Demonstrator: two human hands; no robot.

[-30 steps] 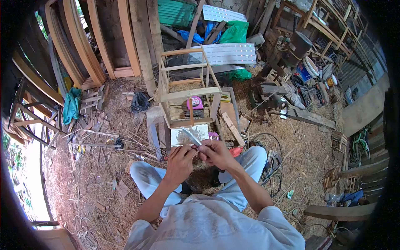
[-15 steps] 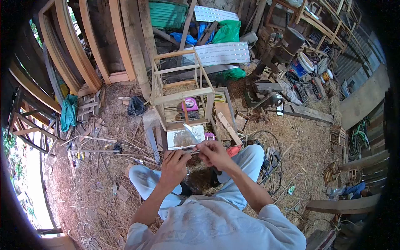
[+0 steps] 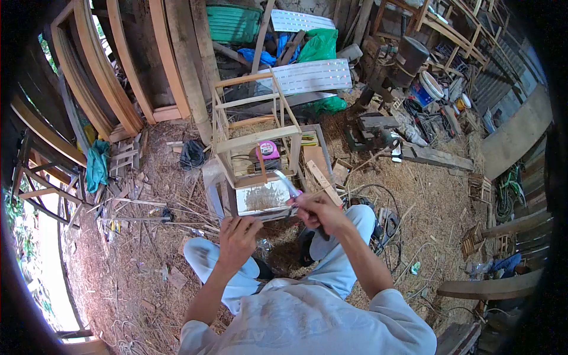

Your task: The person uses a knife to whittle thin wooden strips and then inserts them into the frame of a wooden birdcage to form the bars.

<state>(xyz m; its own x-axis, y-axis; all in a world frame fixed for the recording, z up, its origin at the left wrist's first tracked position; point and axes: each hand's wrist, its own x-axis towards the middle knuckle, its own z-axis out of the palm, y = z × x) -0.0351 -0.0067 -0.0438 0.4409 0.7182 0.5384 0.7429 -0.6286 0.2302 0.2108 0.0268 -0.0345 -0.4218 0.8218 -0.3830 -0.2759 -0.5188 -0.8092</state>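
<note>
- Teal cloth (image 3: 96, 167): well out to the left of both hands' fingers.
- Black plastic bag (image 3: 191, 155): beyond the left fingertips, off to their left.
- Left hand (image 3: 238, 239): fingers bent and close together, near the lower left corner of the white board; whether they pinch anything, I cannot tell.
- White board (image 3: 263, 197): stained, between and beyond the two hands' fingers.
- Pink tape measure (image 3: 268, 149): farther beyond the fingers, seen through the wooden frame (image 3: 257, 138).
- Knife (image 3: 287, 183): blade reaching up and left from the right fingers.
- Right hand (image 3: 322, 213): fingers closed around the knife.
</note>
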